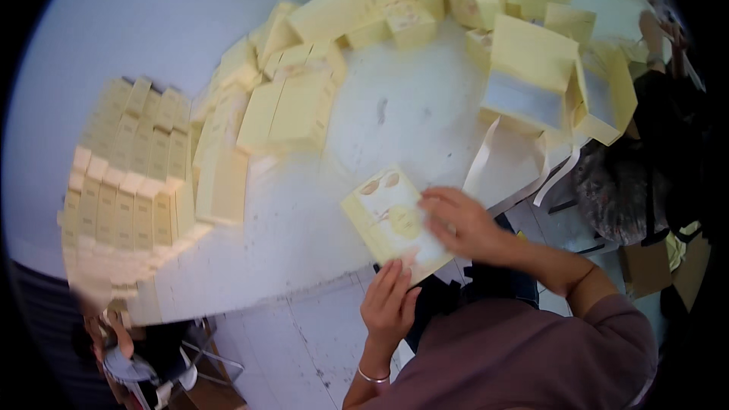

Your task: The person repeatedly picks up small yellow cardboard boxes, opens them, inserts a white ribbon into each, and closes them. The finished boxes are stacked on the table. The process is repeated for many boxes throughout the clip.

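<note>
A pale yellow box [372, 235] with printed pictures and a round yellow patch on its top lies at the table's near edge, turned at a slant. My left hand [389, 300] grips its near corner, fingers on the top and thumb at the side. Over the right part of the same box is my right hand [467, 228], slightly blurred, its fingers stretched out toward the right edge. Whether those fingertips touch the top I cannot tell.
On the white table [387, 114], stacked yellow boxes [125, 205] stand at the left, with more boxes [288, 106] curving along the back. An open box [524, 80] with white ribbons [482, 156] sits at the right. Other people's hands show at far right [657, 34] and lower left [114, 326].
</note>
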A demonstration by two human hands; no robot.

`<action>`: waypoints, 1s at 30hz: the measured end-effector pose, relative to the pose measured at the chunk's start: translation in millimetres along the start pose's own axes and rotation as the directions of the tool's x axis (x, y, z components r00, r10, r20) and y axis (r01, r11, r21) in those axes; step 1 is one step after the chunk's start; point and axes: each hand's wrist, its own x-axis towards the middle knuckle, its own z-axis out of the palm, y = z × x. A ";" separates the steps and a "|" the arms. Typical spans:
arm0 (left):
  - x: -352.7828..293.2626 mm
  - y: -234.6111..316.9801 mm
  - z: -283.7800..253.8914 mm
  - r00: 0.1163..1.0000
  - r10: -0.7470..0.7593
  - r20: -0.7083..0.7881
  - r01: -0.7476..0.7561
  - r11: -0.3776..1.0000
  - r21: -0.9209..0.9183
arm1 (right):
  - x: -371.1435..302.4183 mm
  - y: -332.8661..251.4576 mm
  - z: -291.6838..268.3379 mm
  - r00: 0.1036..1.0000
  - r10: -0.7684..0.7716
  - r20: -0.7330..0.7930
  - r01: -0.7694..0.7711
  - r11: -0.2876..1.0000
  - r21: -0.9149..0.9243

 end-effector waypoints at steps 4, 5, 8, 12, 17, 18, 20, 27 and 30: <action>47.2 -19.7 -31.7 0.991 -0.071 -0.115 0.082 0.992 0.097 | 30.4 -17.7 -14.4 0.932 0.179 0.316 -0.189 0.982 0.003; 63.5 -30.5 -28.8 0.984 -0.095 -0.149 0.116 0.983 0.140 | 27.9 -27.9 -13.6 0.953 0.075 0.295 -0.044 0.993 -0.110; 84.2 -58.6 -12.1 0.980 -0.139 -0.142 0.171 0.955 0.242 | 14.3 -58.1 -14.1 0.893 -0.059 0.445 0.241 0.900 -0.364; 85.8 -52.1 9.7 0.923 -0.379 -0.060 0.382 0.922 0.061 | 17.6 -55.7 -18.4 0.823 -0.031 0.567 0.393 0.753 -0.528; 98.4 -74.6 22.4 0.938 -0.333 -0.095 0.337 0.941 0.034 | 54.4 -27.6 -14.1 0.753 0.115 0.648 0.350 0.764 -0.542; 104.2 -77.6 17.3 0.942 -0.322 -0.089 0.326 0.945 0.024 | 66.1 -27.3 -20.0 0.767 0.143 0.625 0.217 0.859 -0.463; 121.7 -75.2 12.3 0.960 -0.274 -0.065 0.280 0.952 0.125 | 80.0 -17.8 -34.0 0.815 0.208 0.540 0.015 0.926 -0.378; 129.7 -84.8 21.1 0.968 -0.249 -0.022 0.250 0.964 0.089 | 95.0 25.0 -50.3 0.893 0.319 0.317 -0.391 0.899 0.197; 117.9 -102.6 31.1 0.937 -0.275 -0.215 0.180 0.908 -0.379 | 102.8 58.5 -47.0 0.763 0.528 0.373 -0.646 0.608 0.461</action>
